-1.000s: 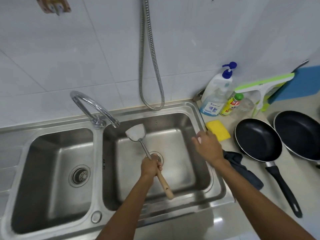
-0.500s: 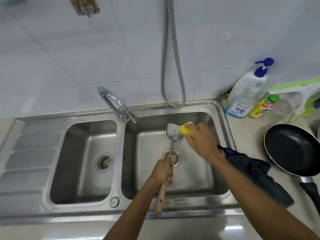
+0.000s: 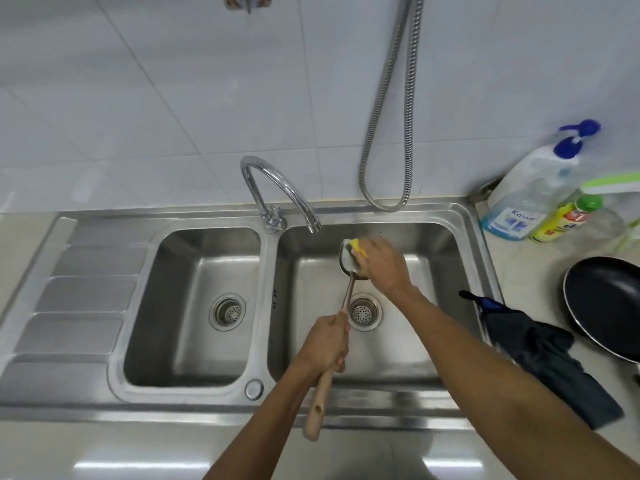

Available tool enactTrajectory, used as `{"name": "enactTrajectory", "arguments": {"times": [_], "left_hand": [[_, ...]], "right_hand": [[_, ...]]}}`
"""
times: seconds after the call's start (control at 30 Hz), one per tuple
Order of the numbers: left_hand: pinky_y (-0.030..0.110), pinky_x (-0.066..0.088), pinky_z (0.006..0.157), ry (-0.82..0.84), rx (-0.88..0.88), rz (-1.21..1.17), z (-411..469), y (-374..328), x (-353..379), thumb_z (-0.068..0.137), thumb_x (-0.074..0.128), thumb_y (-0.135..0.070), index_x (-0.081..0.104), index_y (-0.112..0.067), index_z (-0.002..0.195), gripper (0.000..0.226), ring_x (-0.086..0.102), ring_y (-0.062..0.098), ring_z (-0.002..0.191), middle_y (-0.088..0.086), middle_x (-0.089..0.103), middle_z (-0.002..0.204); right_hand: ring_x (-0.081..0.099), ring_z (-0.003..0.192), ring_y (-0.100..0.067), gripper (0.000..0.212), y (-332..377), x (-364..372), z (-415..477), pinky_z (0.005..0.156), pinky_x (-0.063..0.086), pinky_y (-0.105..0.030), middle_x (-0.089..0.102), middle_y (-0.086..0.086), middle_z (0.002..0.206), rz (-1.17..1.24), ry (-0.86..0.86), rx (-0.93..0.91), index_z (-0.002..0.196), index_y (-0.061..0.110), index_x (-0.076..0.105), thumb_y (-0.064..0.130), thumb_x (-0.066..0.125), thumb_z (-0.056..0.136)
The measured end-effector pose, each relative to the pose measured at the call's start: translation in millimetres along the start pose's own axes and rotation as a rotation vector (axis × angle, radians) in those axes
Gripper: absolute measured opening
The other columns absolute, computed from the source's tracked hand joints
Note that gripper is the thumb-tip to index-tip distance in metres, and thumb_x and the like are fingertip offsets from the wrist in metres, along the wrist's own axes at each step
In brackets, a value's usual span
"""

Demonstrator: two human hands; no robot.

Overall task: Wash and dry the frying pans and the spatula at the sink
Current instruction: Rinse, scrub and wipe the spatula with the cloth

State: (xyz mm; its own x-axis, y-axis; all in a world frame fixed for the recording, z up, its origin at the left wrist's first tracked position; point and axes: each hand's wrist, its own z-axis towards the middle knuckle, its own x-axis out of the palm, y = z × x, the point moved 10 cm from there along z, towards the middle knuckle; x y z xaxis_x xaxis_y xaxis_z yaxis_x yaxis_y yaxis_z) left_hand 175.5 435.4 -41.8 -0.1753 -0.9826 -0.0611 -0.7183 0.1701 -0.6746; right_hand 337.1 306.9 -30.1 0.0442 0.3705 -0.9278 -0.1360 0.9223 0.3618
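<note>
Over the right basin of the steel sink (image 3: 381, 407), seen from the head view, our left hand (image 3: 327, 344) grips the wooden handle of the spatula (image 3: 346, 263). It tilts the thin metal blade upward, so that drips fall into the basin. Our right hand (image 3: 382, 265) pinches a soft yellow sponge (image 3: 356, 245) against the blade. One frying pan (image 3: 602, 306), black, smooth and round, waits on the counter at the right, beside a crumpled dark cloth (image 3: 540, 355), which we judge is for drying.

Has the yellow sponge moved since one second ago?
Yes. The sponge went left from the counter beside the soap bottle to over the right basin, where the right hand holds it against the spatula.
</note>
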Motion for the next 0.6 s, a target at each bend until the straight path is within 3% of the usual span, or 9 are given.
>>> {"name": "enactTrajectory", "arguments": {"times": [0.07,0.17,0.23,0.3,0.37,0.5,0.6], "left_hand": [[0.022,0.033,0.039,0.0,0.02,0.002,-2,-4,5,0.108,0.038,-0.042,0.049,-0.013,0.084,0.039,0.034,0.013,0.039,-0.002,0.039,0.049],[0.024,0.036,0.039,-0.002,0.043,0.023,-2,-7,2,0.108,0.036,-0.042,0.05,-0.013,0.082,0.042,0.036,0.012,0.039,-0.004,0.041,0.048],[0.024,0.035,0.04,0.021,0.056,0.044,-4,-4,-3,0.108,0.035,-0.042,0.05,-0.013,0.083,0.042,0.036,0.011,0.039,-0.003,0.042,0.05],[0.023,0.035,0.04,0.022,0.075,0.063,-4,-6,-5,0.108,0.036,-0.043,0.051,-0.013,0.082,0.043,0.036,0.011,0.039,-0.003,0.042,0.051],[0.024,0.037,0.039,0.007,0.092,0.064,-2,-11,-5,0.108,0.035,-0.043,0.052,-0.012,0.082,0.043,0.038,0.012,0.04,-0.002,0.044,0.052],[0.024,0.037,0.04,0.005,0.095,0.107,0,-15,-13,0.108,0.036,-0.042,0.053,-0.011,0.083,0.043,0.039,0.012,0.04,-0.001,0.045,0.054],[0.025,0.038,0.041,-0.02,0.129,0.158,5,-19,-13,0.107,0.036,-0.043,0.052,-0.013,0.078,0.045,0.041,0.013,0.039,0.0,0.047,0.055]], "right_hand": [[0.065,0.081,-0.039,0.021,-10,-13,10,0.065,0.054,-0.042,0.068,-0.017,0.089,0.016,-0.076,0.098,0.098,0.008,0.066,0.028,0.062,0.097],[0.068,0.064,-0.033,0.017,31,2,8,0.054,0.048,-0.034,0.068,-0.009,0.072,-0.099,0.021,-0.095,0.086,0.01,0.062,0.023,0.06,0.096],[0.071,0.068,-0.033,0.019,41,13,10,0.058,0.049,-0.036,0.072,-0.009,0.076,-0.224,0.147,-0.224,0.095,0.01,0.061,0.025,0.052,0.1],[0.072,0.077,-0.035,0.025,28,9,26,0.065,0.048,-0.037,0.074,-0.011,0.085,-0.312,0.19,-0.164,0.107,0.009,0.06,0.027,0.043,0.103],[0.072,0.076,-0.035,0.027,26,4,32,0.063,0.047,-0.037,0.073,-0.011,0.084,-0.313,0.114,-0.103,0.109,0.008,0.06,0.027,0.042,0.103],[0.07,0.058,-0.035,0.021,41,14,18,0.053,0.053,-0.038,0.071,-0.011,0.068,-0.287,0.082,-0.26,0.093,0.008,0.064,0.026,0.058,0.1],[0.067,0.052,-0.034,0.024,9,-13,34,0.048,0.05,-0.035,0.067,-0.013,0.062,-0.244,-0.093,-0.078,0.088,0.007,0.065,0.03,0.066,0.096]]}}
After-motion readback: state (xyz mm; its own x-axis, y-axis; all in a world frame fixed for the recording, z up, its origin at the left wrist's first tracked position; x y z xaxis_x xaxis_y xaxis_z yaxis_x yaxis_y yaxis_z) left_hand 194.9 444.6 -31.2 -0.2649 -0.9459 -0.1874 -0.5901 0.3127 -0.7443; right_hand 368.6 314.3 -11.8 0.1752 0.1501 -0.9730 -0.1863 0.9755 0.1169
